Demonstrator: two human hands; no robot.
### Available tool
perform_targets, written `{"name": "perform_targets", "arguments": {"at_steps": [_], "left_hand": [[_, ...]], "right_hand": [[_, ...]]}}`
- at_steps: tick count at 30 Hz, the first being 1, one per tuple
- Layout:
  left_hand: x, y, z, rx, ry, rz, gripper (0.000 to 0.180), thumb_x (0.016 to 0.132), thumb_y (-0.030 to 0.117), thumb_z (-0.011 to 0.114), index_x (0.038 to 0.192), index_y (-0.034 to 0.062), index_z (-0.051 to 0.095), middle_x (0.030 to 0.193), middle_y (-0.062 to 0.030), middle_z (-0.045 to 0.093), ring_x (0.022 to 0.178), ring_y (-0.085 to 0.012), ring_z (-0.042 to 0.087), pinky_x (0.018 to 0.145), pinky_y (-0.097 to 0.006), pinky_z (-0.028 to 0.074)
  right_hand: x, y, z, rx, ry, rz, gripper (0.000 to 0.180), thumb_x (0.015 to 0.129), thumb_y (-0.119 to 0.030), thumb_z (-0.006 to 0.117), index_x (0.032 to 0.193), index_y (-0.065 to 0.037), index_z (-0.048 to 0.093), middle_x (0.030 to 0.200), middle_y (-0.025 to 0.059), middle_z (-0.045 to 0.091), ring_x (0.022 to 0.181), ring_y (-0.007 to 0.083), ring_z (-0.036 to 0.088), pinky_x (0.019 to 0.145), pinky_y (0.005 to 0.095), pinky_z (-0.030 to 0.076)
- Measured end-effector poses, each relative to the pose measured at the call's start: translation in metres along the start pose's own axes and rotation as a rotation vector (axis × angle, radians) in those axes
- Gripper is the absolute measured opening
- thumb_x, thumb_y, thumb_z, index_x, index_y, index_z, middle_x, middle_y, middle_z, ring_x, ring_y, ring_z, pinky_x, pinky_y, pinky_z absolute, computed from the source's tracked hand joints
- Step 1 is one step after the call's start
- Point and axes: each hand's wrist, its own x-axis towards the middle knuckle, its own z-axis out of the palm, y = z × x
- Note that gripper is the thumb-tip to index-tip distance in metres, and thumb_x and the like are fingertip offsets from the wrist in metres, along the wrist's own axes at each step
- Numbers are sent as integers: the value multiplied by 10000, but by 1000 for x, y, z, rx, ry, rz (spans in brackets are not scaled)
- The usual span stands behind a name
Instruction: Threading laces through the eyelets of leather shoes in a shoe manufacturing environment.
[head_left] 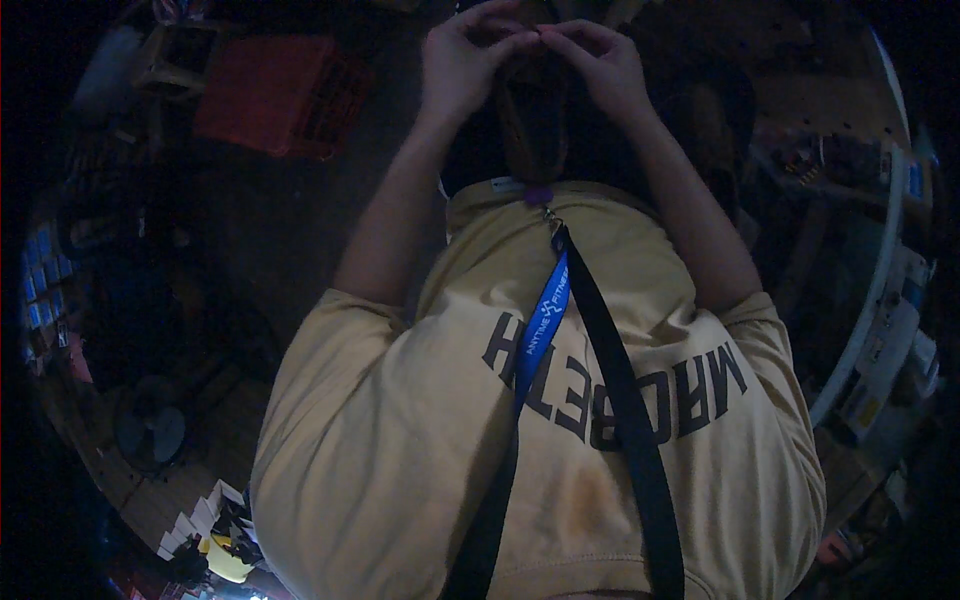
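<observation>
My left hand (468, 58) and my right hand (603, 68) meet at the top of the view, thumbs and fingertips pinched close together. Whatever lies between the fingertips is too small and dark to make out. Just below them, over my lap, is a long brown shoe-like piece (535, 125) with a rounded lower end; its upper part fades into shadow behind the fingers. A blue and black lanyard (545, 325) hangs down my tan shirt, its metal clip near the shirt's hem.
A red plastic crate (255, 95) stands on the floor at the far left, beside a wooden box frame (180, 55). Small blue boxes (42, 275) line the left edge, with a round fan-like object (150, 425) nearby. Cluttered shelving (830, 165) fills the right side.
</observation>
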Motion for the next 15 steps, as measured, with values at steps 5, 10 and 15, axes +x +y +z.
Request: {"name": "perform_targets", "arguments": {"at_steps": [5,10,15], "left_hand": [[-4,-9,6,-161,0,-29,423,884,132,834,1267,29,690,1059,-120,765,1011,-211,722,922,-377,571],[-4,-21,9,-172,53,-54,383,895,128,830,1227,19,673,1042,-111,751,1015,-210,714,920,-367,574],[-4,-31,17,-369,-7,-70,365,915,108,809,1243,35,668,1061,-82,734,1044,-173,694,912,-349,574]], "right_hand": [[-1,4,0,42,-13,-66,235,975,-195,740,1137,-26,764,1108,48,771,1022,100,691,949,266,531],[-3,7,1,122,-10,-94,206,974,-137,737,1143,-21,757,1126,55,765,1048,109,689,957,267,534],[-4,6,1,119,-28,-104,204,973,-121,736,1151,-22,750,1133,57,761,1051,113,687,957,266,535]]}}
